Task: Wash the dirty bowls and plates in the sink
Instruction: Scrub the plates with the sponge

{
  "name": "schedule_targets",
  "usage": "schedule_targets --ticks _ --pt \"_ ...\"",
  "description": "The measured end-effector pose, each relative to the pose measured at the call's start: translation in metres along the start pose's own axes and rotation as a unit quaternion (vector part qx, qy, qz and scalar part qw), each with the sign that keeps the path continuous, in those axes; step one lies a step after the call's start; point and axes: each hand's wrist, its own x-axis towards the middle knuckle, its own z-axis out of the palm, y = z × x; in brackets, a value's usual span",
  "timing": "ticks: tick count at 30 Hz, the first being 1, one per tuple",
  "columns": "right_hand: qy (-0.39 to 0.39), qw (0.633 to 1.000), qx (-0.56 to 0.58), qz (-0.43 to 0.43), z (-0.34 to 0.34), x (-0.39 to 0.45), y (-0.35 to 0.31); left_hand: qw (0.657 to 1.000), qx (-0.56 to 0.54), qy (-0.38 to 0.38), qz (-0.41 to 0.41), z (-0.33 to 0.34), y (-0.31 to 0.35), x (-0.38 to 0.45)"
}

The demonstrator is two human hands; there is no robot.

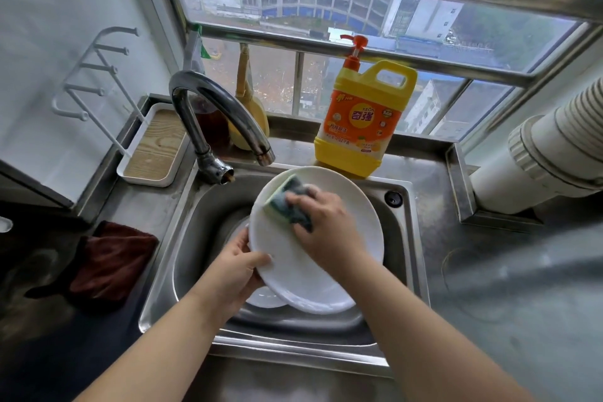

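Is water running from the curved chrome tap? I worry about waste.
No, the spout of the curved chrome tap shows no stream above the round white plate.

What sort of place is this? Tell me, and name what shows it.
Most likely a small home kitchen high in a building: a steel sink with a faucet, a dish soap bottle on the ledge, and a window overlooking buildings.

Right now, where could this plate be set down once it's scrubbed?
Bare steel counter lies right of the sink, between the detergent bottle and white duct. The basin is crowded with dishes; the left side holds a red cloth and tray.
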Motion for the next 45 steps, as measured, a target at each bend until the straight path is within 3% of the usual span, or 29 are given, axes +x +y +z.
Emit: schedule_targets --ticks 3,5,9,13,15,18,21,25,28,32,36,38,42,45 --pt "-0.089 0.993 -0.011 -0.079 0.002 -0.028 0.008 0.999 -0.032 0.019 0.014 -0.008 0.004 0.000" --pt "-0.102 0.992 -0.037 -0.072 -0.008 -0.040 0.033 0.998 -0.044 0.033 0.012 -0.013 0.006 -0.002" --pt "-0.041 0.995 -0.087 0.032 -0.033 -0.029 0.071 1.000 -0.004 0.027 0.003 -0.014 0.004 -0.004" --pt "0.052 0.996 -0.049 0.052 -0.019 0.006 0.039 1.000 0.024 0.004 0.011 0.002 0.000 -0.001" --pt "0.024 1.000 -0.012 0.015 -0.006 0.007 0.017 1.000 0.016 0.010 0.017 0.004 0.001 0.003" --pt "-0.076 0.995 0.005 -0.065 0.007 -0.019 0.009 0.999 -0.014 0.033 0.032 -0.006 0.004 0.007" --pt "-0.117 0.991 -0.030 -0.056 0.000 -0.049 0.042 0.996 -0.014 0.070 0.047 -0.020 0.009 0.008" --pt "-0.049 0.993 -0.094 0.050 -0.018 -0.035 0.079 0.997 0.020 0.059 0.035 -0.017 0.009 0.008" --pt "0.028 0.994 -0.066 0.087 -0.013 -0.007 0.055 0.998 0.031 0.037 0.033 -0.001 0.007 0.010" --pt "-0.050 0.999 0.015 -0.014 0.008 -0.018 0.014 0.998 0.005 0.038 0.051 0.006 0.010 0.015" --pt "-0.094 0.991 -0.041 -0.091 -0.001 -0.059 0.038 0.997 -0.005 0.063 0.053 -0.004 0.015 0.011" --pt "-0.089 0.992 -0.070 -0.049 -0.013 -0.058 0.062 0.998 0.009 0.057 0.040 -0.006 0.014 0.008" --pt "0.010 0.993 -0.075 0.091 -0.032 -0.020 0.071 0.999 0.024 0.028 0.027 0.004 0.012 0.008" --pt "0.031 0.997 -0.008 0.069 -0.020 -0.005 0.034 0.999 0.019 0.020 0.044 0.014 0.016 0.014"
